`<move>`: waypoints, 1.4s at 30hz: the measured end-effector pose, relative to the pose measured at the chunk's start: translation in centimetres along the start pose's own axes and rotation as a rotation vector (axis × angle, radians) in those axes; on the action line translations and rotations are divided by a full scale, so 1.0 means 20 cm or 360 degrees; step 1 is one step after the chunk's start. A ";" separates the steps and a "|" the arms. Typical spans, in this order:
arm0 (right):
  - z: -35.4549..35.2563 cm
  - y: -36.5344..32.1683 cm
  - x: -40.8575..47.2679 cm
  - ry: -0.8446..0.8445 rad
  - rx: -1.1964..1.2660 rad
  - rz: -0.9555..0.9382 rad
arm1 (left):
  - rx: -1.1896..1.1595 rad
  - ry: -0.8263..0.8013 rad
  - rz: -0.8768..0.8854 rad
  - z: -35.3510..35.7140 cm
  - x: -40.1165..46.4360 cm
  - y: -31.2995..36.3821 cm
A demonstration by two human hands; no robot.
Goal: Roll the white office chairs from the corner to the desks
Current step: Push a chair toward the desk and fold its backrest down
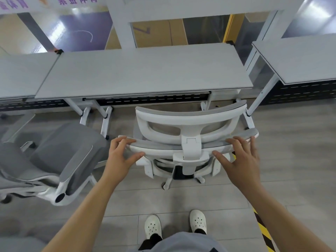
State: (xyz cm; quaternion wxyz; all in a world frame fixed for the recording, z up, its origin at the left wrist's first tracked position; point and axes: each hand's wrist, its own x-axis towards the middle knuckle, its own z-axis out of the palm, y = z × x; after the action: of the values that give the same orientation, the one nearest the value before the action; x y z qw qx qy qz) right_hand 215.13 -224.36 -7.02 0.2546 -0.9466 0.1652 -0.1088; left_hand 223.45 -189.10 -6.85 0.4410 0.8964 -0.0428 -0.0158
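Note:
A white office chair (pixel 189 122) with grey mesh stands right in front of me, its back toward me and its seat tucked toward the grey desk (pixel 145 73). My left hand (pixel 121 155) grips the left end of the backrest's top edge, fingers curled over it and thumb underneath. My right hand (pixel 240 157) holds the right end, with the fingers lying flatter across the top and the thumb below. The chair's white wheeled base (pixel 167 184) shows under the backrest.
A second grey-and-white chair (pixel 63 151) stands close on the left, turned sideways. More desks flank the middle one at left (pixel 21 73) and right (pixel 300 59). White desk legs (pixel 105 122) stand between the chairs. Yellow-black floor tape (pixel 263 231) runs at the lower right.

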 end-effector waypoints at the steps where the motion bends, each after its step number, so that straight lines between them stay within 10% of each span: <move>1: 0.00 0.00 0.00 -0.0041 -0.0008 0.0018 | -0.0002 -0.0003 0.0000 0.00 -0.01 0.00; 9: -0.17 -0.32 -0.16 0.0109 0.0449 -0.0372 | 0.0022 0.0105 -0.0066 -0.12 -0.12 0.04; 18: 0.20 -1.20 -0.29 -0.0967 0.0733 -0.0941 | 0.0028 0.0609 -0.0403 -0.64 -0.69 -0.29; 28: 0.73 -2.22 -0.68 -0.1371 0.0615 -0.1399 | -0.0104 0.1224 -0.1001 -1.34 -1.38 -0.81; 42: 1.19 -3.42 -0.62 -0.1360 0.0613 -0.1663 | -0.0088 0.1278 -0.0952 -2.28 -1.10 -1.32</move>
State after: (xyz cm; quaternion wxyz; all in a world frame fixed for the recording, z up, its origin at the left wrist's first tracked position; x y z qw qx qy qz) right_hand 228.15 -153.42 6.80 0.3746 -0.7999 -0.4483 0.1374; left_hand 206.20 -135.07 -0.07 0.4223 0.7927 0.3897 0.2036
